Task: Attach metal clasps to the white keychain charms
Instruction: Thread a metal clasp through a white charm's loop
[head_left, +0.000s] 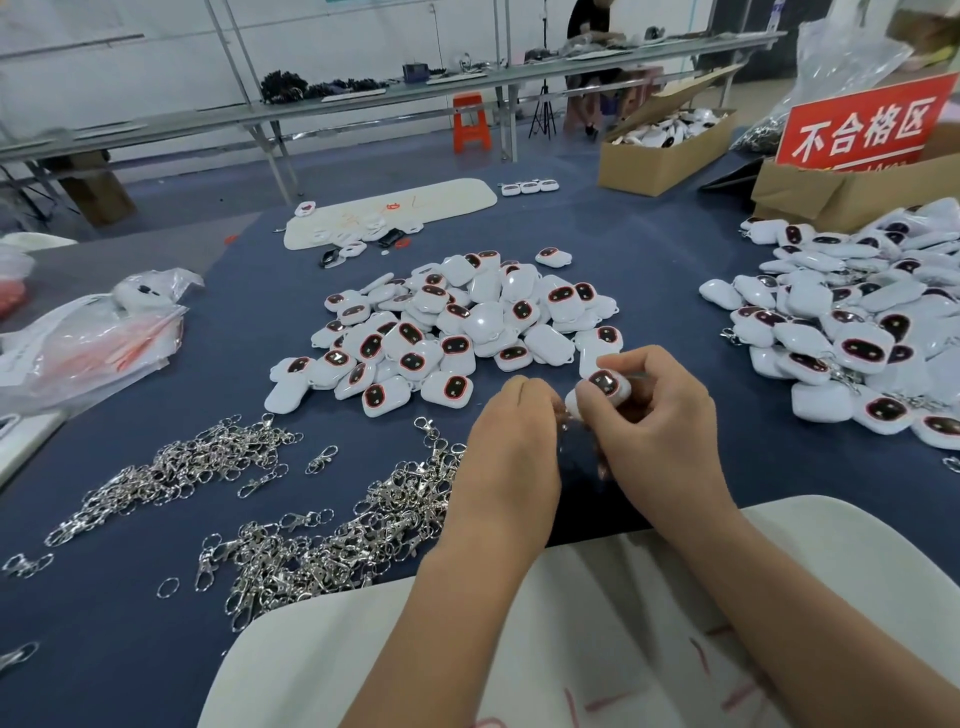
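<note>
**Clasp fitting under way at centre of bench**

Presently, all positions were logged against the central charm pile (447, 332) on the blue table (675, 270). Left of it lay a plastic bag (88, 343); left and nearer the worker, the loose metal clasps (291, 514) were spread in easy reach of the left hand (511, 436), evidently as feed stock. That hand sat just below the pile's near edge, knuckles up, fingers curled inward and down; what it pinched was hidden, though a clasp is likely. Immediately to its right, the right hand (660, 421) gripped one white charm (602, 387), dark face up, thumb and fingers curled round it, tilted toward the left hand so the two could meet. Whether the clasp was engaged could not be determined. Well right of the pile, a second heap of charms (852, 322) already carried clasps, judged finished output. Behind that stood a cardboard box with a red sign (862, 124), apparently for rejects.
</note>
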